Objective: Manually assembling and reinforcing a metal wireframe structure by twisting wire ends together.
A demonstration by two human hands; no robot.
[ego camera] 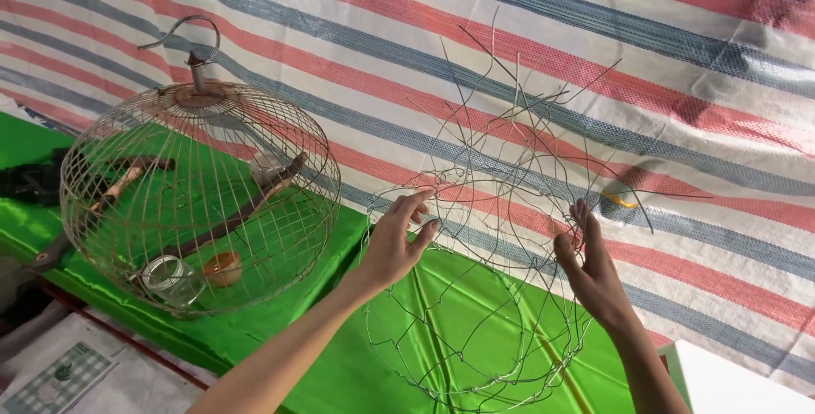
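Observation:
An unfinished wire cage frame (480, 295) stands on the green cloth, with loose wire ends (518, 91) sticking up from its top. My left hand (397, 240) pinches a wire on the frame's upper left rim with its fingertips. My right hand (590, 265) presses flat against the frame's upper right side, fingers straight and together. The frame sits upright between both hands.
A finished round wire birdcage (199, 197) with a hook, wooden perches, a glass jar (170, 278) and an orange cup (222, 268) stands at the left. A striped tarp (679, 83) hangs behind. Green cloth (340, 363) covers the table; dark tools (30, 180) lie at far left.

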